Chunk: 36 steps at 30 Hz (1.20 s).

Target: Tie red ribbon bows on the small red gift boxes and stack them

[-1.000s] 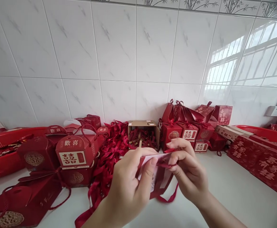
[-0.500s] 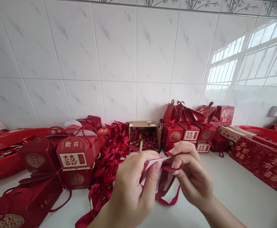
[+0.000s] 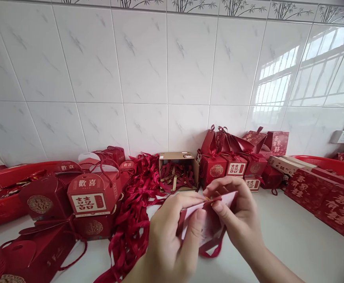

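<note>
Between my hands is a small red gift box (image 3: pixel 209 230), partly folded, with its pale inner side facing me. My left hand (image 3: pixel 172 232) is closed round its left side, thumb flat on the pale face. At the top edge, my right hand (image 3: pixel 238 214) pinches a narrow dark red ribbon (image 3: pixel 215 250), whose loop hangs under the box. A tiny gold-coloured piece shows by the right fingertips; its kind is unclear. Fingers on the far side of the box are hidden. Left of my left hand lies a heap of loose red ribbons (image 3: pixel 132 224).
A cardboard box (image 3: pixel 179 156) of ribbon pieces stands by the wall. Finished red gift boxes (image 3: pixel 216 169) are stacked to its right, others (image 3: pixel 86 198) at left. Red baskets (image 3: pixel 0 204) sit at both sides. Flat printed cartons (image 3: pixel 322 196) lie on the right of the white table.
The right thumb has shifted onto the box's top edge, and more of the pale inner face is turned toward me. The ribbon loop still hangs below. The view has shifted slightly.
</note>
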### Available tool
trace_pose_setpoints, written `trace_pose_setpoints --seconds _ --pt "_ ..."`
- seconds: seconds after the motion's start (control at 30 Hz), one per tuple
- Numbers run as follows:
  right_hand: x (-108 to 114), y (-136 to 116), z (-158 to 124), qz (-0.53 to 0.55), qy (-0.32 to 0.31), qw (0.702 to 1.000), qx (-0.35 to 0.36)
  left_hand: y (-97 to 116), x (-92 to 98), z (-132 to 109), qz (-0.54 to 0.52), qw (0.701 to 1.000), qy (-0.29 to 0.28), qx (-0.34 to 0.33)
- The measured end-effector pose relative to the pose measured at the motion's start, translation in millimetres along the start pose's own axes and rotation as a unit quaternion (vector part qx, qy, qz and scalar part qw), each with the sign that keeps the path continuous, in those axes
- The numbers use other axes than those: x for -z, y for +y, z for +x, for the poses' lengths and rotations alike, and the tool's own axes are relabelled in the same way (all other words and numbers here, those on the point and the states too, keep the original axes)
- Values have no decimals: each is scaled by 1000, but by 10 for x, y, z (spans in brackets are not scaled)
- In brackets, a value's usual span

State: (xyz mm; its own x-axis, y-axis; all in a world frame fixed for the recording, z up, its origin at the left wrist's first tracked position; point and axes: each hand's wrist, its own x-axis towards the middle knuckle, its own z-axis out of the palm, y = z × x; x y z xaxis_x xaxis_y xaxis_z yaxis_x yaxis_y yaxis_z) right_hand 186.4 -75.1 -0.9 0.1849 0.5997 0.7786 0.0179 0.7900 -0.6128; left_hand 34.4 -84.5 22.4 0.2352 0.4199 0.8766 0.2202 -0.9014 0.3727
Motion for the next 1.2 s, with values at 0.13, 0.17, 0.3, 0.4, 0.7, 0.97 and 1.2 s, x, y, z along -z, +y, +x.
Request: trace_pose_setpoints --seconds 0.13,0.17,0.3,0.4,0.7,0.97,1.2 --pt "-14 7 -6 28 -10 999 -43 -68 -51 -1 -29 999 32 6" --pt "-11 13 -7 31 -12 999 -41 -86 -56 1 -35 999 36 15" --pt "17 18 -8 52 -40 997 -40 -115 -46 20 -49 996 43 63" --pt "31 -16 -2 43 -60 996 -51 -93 -44 42 -67 991 52 102" --pt "2 -46 58 29 -40 982 -183 -101 -80 55 -101 980 39 169" --pt "-29 -80 42 -22 -32 988 -149 -103 -80 58 -86 974 42 208" --pt "-25 -90 67 -60 1 993 -99 -119 -87 29 -86 989 -33 112"
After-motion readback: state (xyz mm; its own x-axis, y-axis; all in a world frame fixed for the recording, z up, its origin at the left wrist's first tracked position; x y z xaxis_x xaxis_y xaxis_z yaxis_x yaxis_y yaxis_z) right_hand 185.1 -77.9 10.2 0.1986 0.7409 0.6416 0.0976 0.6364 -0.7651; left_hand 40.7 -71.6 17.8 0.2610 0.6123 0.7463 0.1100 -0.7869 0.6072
